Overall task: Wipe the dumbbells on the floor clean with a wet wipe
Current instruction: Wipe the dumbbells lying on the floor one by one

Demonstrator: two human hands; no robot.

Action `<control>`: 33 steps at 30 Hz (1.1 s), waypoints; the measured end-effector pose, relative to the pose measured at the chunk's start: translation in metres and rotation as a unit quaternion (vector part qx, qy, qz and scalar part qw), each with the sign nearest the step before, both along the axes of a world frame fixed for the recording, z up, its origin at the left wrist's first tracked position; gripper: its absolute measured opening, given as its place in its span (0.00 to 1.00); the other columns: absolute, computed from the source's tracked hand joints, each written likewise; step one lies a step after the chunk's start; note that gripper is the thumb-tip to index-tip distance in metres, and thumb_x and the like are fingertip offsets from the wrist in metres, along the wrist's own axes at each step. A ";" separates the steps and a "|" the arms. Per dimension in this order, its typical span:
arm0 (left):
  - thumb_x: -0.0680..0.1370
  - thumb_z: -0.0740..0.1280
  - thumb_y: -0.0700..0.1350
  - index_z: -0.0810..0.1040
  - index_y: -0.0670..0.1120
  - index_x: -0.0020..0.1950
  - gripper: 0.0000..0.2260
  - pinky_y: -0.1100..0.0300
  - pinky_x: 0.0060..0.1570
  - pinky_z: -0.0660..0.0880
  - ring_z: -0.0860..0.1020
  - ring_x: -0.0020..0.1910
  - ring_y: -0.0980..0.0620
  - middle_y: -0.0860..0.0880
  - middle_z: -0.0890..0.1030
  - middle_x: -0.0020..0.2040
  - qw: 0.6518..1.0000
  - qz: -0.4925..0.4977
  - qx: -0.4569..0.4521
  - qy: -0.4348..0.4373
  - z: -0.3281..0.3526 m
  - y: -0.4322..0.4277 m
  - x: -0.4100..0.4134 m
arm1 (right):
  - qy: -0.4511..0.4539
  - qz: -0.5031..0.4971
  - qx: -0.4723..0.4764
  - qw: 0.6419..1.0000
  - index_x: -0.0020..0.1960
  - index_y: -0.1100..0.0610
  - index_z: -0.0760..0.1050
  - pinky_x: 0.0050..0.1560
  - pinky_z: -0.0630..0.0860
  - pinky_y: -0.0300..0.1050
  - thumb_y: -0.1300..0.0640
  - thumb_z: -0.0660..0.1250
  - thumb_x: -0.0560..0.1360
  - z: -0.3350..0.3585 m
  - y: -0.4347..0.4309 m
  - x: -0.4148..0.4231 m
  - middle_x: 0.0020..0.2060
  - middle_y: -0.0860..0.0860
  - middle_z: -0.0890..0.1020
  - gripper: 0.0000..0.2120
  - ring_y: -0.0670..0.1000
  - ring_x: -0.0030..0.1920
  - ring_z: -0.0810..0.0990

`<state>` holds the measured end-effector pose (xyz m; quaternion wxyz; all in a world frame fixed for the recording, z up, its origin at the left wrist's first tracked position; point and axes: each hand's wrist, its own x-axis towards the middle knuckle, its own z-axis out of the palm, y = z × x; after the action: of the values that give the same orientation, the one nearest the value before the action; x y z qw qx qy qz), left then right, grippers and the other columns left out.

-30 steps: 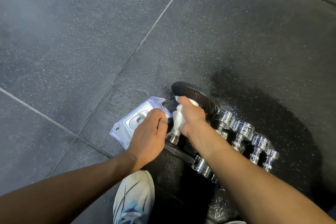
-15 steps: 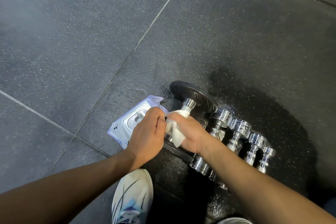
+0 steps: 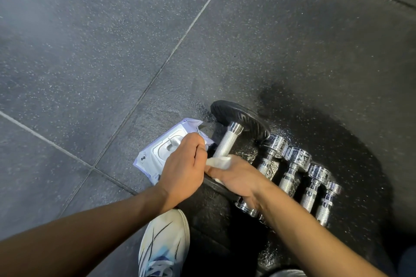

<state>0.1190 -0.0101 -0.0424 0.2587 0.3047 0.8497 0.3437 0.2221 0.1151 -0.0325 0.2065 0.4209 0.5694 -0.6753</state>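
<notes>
A wet wipe [image 3: 219, 162] is gripped in the right hand [image 3: 238, 179] at the large dumbbell [image 3: 227, 141] handle's near end; the left hand [image 3: 183, 167], fingers curled, steadies it. Chrome dumbbells [image 3: 292, 171] likely follow.

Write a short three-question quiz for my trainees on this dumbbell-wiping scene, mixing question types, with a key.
1. True or false: the right hand holds the wet wipe against the handle of the big black-plated dumbbell.
2. What lies on the floor partly under the left hand?
A. a towel
B. a pack of wipes
C. a spray bottle
3. Fill in: the small chrome dumbbells lie side by side to the ____ of the big one.

Key: 1 true; 2 B; 3 right
</notes>
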 end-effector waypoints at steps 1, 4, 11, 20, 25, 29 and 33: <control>0.84 0.54 0.48 0.66 0.54 0.45 0.09 0.54 0.40 0.66 0.71 0.40 0.56 0.55 0.70 0.41 1.000 -0.001 0.000 -0.001 0.000 0.000 -0.001 | -0.011 -0.021 -0.023 0.999 0.54 0.52 0.84 0.47 0.82 0.38 0.53 0.72 0.79 -0.002 0.003 0.004 0.50 0.51 0.88 0.06 0.44 0.47 0.85; 0.84 0.52 0.49 0.65 0.54 0.44 0.10 0.55 0.40 0.64 0.70 0.40 0.56 0.55 0.70 0.41 1.000 0.000 0.003 -0.003 0.000 -0.001 -0.001 | -0.044 -0.184 -0.111 0.976 0.60 0.59 0.77 0.69 0.65 0.63 0.60 0.68 0.80 0.007 0.013 0.008 0.58 0.65 0.81 0.09 0.59 0.56 0.82; 0.85 0.53 0.47 0.67 0.51 0.45 0.09 0.57 0.38 0.61 0.70 0.41 0.55 0.54 0.70 0.41 1.000 -0.002 -0.006 -0.003 0.002 -0.001 0.000 | 0.070 -0.396 -0.217 0.889 0.67 0.68 0.72 0.68 0.69 0.63 0.66 0.64 0.70 -0.002 0.034 0.008 0.63 0.66 0.78 0.25 0.64 0.59 0.77; 0.85 0.54 0.46 0.68 0.50 0.46 0.09 0.56 0.40 0.61 0.70 0.40 0.55 0.54 0.71 0.41 1.000 0.008 -0.008 -0.007 0.001 0.001 0.000 | 0.116 -0.307 -0.313 0.891 0.61 0.69 0.78 0.52 0.80 0.52 0.59 0.50 0.72 -0.012 0.013 -0.014 0.48 0.65 0.83 0.27 0.61 0.47 0.82; 0.85 0.55 0.45 0.68 0.50 0.46 0.09 0.54 0.41 0.64 0.69 0.40 0.53 0.53 0.71 0.42 1.000 0.004 -0.009 -0.011 0.001 0.000 -0.001 | 0.088 -0.255 -0.316 0.910 0.53 0.66 0.80 0.48 0.80 0.50 0.63 0.53 0.71 -0.011 0.011 -0.015 0.42 0.61 0.82 0.20 0.58 0.42 0.82; 0.85 0.54 0.46 0.67 0.50 0.46 0.08 0.55 0.41 0.63 0.70 0.40 0.55 0.54 0.70 0.41 1.000 0.005 -0.010 -0.011 0.001 0.000 0.000 | 0.048 -0.226 -0.292 0.928 0.50 0.63 0.79 0.33 0.76 0.42 0.66 0.53 0.72 -0.008 0.014 -0.013 0.37 0.57 0.80 0.16 0.52 0.31 0.79; 0.85 0.53 0.47 0.67 0.50 0.46 0.09 0.55 0.41 0.64 0.70 0.39 0.56 0.54 0.70 0.41 1.000 0.001 -0.008 -0.007 0.001 0.001 0.000 | 0.018 -0.223 -0.238 0.945 0.58 0.64 0.77 0.42 0.77 0.48 0.68 0.57 0.66 -0.005 0.019 -0.005 0.49 0.63 0.79 0.22 0.54 0.37 0.77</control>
<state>0.1191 -0.0092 -0.0414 0.2665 0.2997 0.8510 0.3392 0.2171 0.1342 -0.0372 0.1341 0.4636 0.2874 -0.8274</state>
